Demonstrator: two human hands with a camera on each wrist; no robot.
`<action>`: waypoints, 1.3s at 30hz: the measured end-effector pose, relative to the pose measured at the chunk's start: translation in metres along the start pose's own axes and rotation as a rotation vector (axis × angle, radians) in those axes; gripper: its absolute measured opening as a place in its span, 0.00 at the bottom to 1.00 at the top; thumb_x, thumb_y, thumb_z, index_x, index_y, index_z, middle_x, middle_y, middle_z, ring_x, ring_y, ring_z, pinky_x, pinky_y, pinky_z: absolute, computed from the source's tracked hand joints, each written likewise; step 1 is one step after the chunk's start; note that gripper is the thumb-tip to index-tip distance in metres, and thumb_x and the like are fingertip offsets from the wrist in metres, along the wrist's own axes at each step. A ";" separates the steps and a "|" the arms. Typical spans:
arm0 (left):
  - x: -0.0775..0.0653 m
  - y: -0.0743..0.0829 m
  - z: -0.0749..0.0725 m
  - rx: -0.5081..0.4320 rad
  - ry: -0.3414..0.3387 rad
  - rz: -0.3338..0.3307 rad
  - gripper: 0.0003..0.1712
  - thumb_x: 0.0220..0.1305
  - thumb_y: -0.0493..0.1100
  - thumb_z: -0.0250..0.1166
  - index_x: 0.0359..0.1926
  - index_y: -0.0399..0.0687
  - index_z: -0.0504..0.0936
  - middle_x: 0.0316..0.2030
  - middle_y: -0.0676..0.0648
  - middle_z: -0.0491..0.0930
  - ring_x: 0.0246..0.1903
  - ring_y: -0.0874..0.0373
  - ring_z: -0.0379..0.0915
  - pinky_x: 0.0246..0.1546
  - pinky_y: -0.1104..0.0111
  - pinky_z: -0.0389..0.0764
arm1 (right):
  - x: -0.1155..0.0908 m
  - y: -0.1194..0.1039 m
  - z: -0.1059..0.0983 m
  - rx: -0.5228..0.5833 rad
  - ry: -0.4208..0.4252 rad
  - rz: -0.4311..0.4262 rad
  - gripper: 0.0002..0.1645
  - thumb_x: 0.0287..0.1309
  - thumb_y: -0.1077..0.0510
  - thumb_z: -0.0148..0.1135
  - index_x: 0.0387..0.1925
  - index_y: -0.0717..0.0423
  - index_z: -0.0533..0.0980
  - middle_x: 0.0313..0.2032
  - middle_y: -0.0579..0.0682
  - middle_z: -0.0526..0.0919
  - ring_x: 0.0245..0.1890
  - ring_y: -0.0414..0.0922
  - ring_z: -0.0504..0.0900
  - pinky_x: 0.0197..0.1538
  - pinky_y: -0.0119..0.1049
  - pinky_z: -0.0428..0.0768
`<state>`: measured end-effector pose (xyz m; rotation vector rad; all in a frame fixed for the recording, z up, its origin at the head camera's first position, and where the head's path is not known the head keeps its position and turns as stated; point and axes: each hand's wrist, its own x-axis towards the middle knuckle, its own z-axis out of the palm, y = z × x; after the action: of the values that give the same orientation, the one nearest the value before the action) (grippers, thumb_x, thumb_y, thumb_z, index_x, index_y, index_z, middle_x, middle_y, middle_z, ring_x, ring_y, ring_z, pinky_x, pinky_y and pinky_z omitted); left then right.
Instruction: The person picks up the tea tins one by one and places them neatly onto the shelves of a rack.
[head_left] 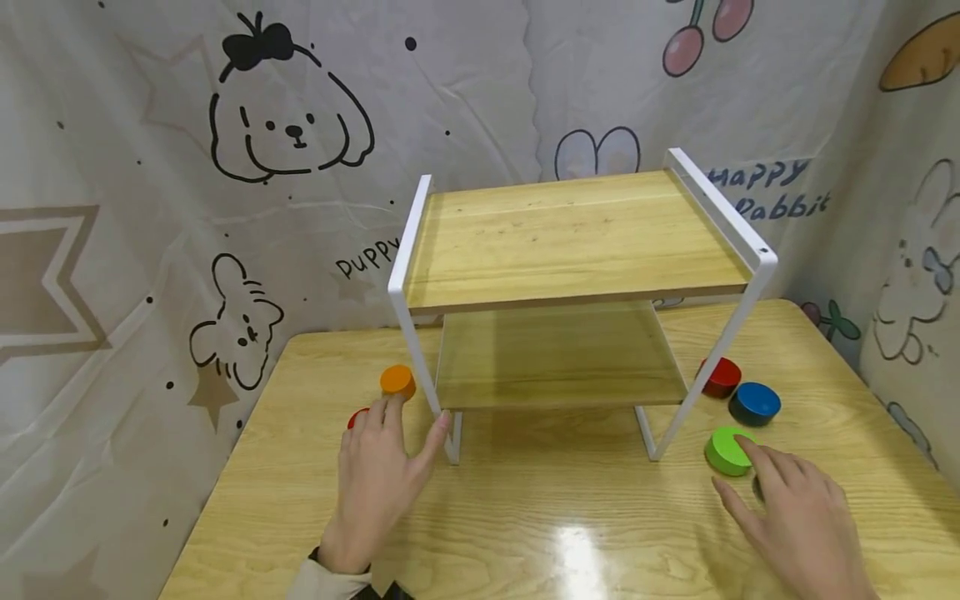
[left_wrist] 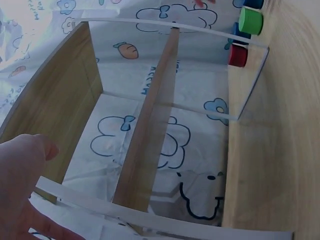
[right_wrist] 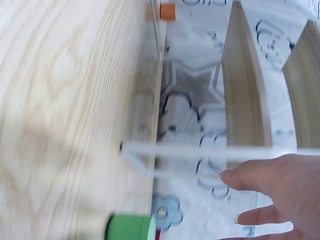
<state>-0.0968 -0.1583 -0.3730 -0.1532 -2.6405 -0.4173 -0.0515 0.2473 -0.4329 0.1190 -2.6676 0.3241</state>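
Note:
A two-tier shelf (head_left: 577, 242) with wooden boards and white metal side frames stands between my hands. My left hand (head_left: 382, 467) is spread beside its left leg, thumb apart from the fingers. Just past those fingertips are an orange round block (head_left: 397, 381) and a red round block (head_left: 356, 419), the red one mostly hidden. To the right, my right hand (head_left: 806, 517) hovers with extended fingers, its index fingertip overlapping a green round block (head_left: 726, 452). A dark round thing (head_left: 758, 488) peeks out under that hand. Neither hand grips anything.
Behind the green block lie a blue round block (head_left: 756, 404) and another red round block (head_left: 723, 379), by the shelf's right leg. The wooden table (head_left: 495, 517) ends against a printed cloth backdrop (head_left: 465, 92) at the back and sides.

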 end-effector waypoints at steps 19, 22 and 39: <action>0.042 -0.006 0.029 0.025 -0.027 0.007 0.20 0.61 0.55 0.51 0.25 0.43 0.67 0.23 0.44 0.64 0.20 0.49 0.59 0.23 0.61 0.60 | -0.003 0.050 0.027 -0.141 -0.424 0.493 0.50 0.49 0.45 0.70 0.59 0.79 0.60 0.52 0.80 0.62 0.49 0.76 0.64 0.45 0.66 0.70; 0.043 -0.007 0.032 0.016 -0.061 -0.020 0.19 0.62 0.55 0.50 0.27 0.43 0.67 0.25 0.43 0.64 0.23 0.47 0.60 0.27 0.59 0.62 | -0.004 0.054 0.031 -0.126 -0.435 0.508 0.51 0.49 0.45 0.70 0.58 0.79 0.60 0.52 0.80 0.62 0.48 0.76 0.66 0.44 0.66 0.71; 0.044 -0.010 0.044 -0.018 -0.073 -0.033 0.17 0.61 0.52 0.48 0.23 0.45 0.64 0.28 0.39 0.66 0.26 0.45 0.59 0.28 0.60 0.58 | -0.011 0.066 0.048 -0.047 -0.393 0.550 0.48 0.53 0.48 0.67 0.63 0.75 0.57 0.51 0.78 0.64 0.48 0.73 0.69 0.42 0.65 0.73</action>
<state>-0.1557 -0.1521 -0.3928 -0.1331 -2.7153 -0.4545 -0.0708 0.2996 -0.4930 -0.6382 -3.0557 0.4436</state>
